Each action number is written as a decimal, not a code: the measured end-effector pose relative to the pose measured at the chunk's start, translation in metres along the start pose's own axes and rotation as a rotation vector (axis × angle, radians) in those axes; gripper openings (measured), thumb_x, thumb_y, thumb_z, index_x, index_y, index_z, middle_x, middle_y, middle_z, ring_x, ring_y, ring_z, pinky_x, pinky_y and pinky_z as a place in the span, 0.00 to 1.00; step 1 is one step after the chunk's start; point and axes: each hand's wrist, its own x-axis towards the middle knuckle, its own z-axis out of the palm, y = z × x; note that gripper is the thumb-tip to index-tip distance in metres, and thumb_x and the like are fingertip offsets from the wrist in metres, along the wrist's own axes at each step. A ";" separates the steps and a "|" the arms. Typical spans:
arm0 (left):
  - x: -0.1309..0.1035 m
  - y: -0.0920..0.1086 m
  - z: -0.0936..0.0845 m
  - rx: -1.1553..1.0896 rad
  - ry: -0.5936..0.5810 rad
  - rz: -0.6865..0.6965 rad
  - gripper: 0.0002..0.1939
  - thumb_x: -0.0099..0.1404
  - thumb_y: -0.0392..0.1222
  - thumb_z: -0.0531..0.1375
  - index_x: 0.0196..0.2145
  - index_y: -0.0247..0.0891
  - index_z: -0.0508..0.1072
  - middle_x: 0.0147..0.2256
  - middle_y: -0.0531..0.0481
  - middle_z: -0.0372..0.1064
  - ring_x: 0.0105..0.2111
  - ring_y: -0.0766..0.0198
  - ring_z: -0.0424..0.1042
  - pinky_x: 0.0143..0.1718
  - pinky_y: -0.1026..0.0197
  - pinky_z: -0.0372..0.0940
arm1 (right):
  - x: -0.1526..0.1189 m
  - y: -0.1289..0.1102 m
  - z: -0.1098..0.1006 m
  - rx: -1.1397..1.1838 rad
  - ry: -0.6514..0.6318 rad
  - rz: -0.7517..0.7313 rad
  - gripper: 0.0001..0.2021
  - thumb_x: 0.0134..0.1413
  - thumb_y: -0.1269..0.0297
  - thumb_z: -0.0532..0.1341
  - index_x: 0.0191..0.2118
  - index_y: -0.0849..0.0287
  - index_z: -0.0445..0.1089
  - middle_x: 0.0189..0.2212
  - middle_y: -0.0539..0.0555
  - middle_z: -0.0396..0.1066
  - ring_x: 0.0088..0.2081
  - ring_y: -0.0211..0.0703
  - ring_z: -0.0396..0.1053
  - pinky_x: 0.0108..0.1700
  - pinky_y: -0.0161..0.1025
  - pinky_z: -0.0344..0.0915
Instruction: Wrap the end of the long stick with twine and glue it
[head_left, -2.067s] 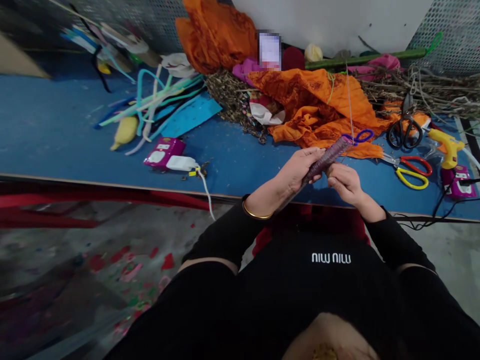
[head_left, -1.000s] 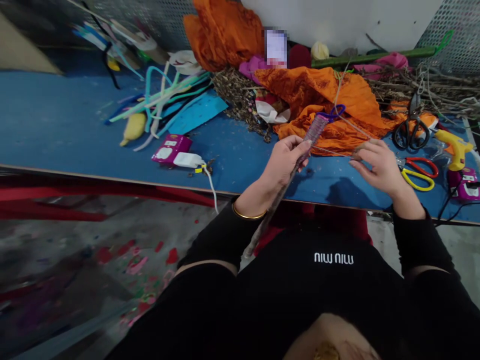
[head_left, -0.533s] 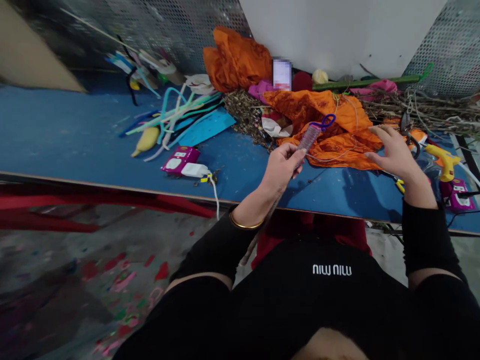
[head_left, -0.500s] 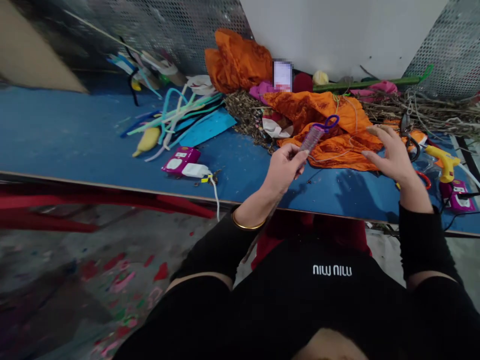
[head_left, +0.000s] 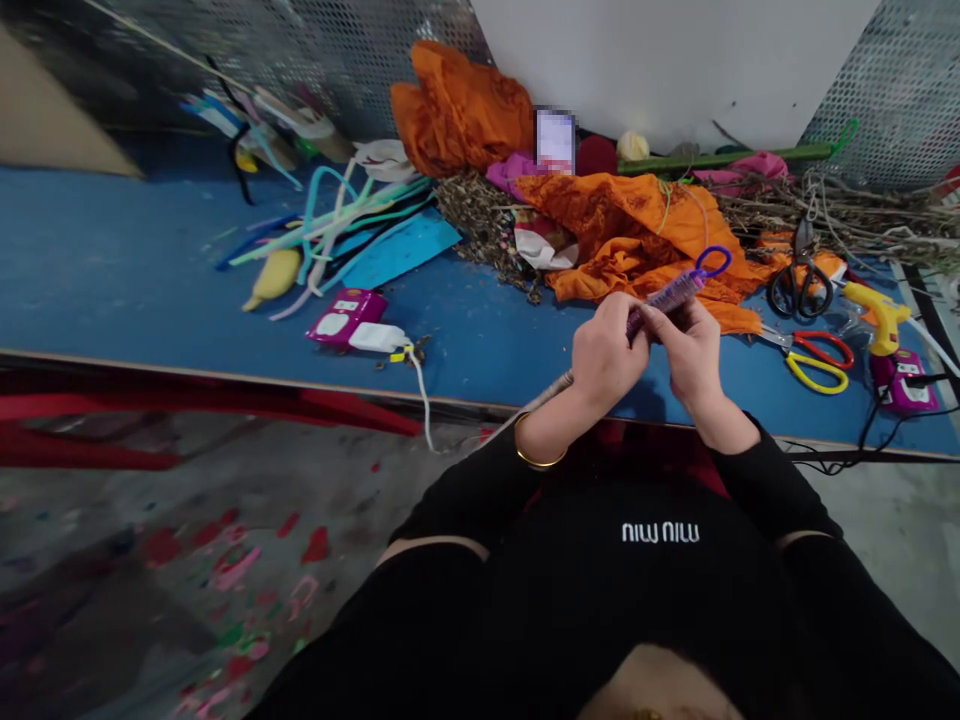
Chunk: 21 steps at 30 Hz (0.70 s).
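Both hands meet over the table's front edge at a purple wrapped stick (head_left: pixel 677 289), which has a dark blue loop (head_left: pixel 713 262) at its upper end. My left hand (head_left: pixel 609 350) is closed around its lower part. My right hand (head_left: pixel 691 345) pinches it just below the loop, with the thumbs close together. A thin greyish stem (head_left: pixel 551 390) runs down past my left wrist. Behind the hands lies crumpled orange cloth (head_left: pixel 630 225).
On the blue table (head_left: pixel 97 270) are pipe cleaners (head_left: pixel 330 225), a yellow banana-like object (head_left: pixel 274 277), purple power sockets (head_left: pixel 346 318), red-and-yellow-handled pliers (head_left: pixel 817 362), black scissors (head_left: pixel 801 285), a yellow glue gun (head_left: pixel 883 315) and dry twigs (head_left: pixel 825 220).
My right hand has come in from the right and closed on the stick beside my left hand. The stick has moved right and tilted lower. The pliers and black scissors are now uncovered.
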 end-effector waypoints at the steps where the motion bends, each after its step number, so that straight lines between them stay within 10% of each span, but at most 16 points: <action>1: 0.000 0.001 0.000 -0.015 -0.003 -0.013 0.02 0.67 0.38 0.59 0.38 0.40 0.69 0.39 0.46 0.75 0.40 0.56 0.74 0.42 0.57 0.65 | 0.001 0.001 0.000 -0.018 0.017 -0.012 0.16 0.45 0.53 0.74 0.32 0.57 0.72 0.29 0.47 0.73 0.32 0.36 0.69 0.38 0.38 0.70; 21: 0.008 0.001 -0.023 -0.984 -0.362 -0.421 0.22 0.54 0.54 0.75 0.32 0.37 0.71 0.22 0.57 0.69 0.19 0.71 0.68 0.20 0.67 0.63 | 0.005 0.010 -0.018 -0.144 -0.123 -0.131 0.25 0.44 0.37 0.72 0.34 0.55 0.73 0.29 0.48 0.73 0.32 0.39 0.68 0.38 0.40 0.69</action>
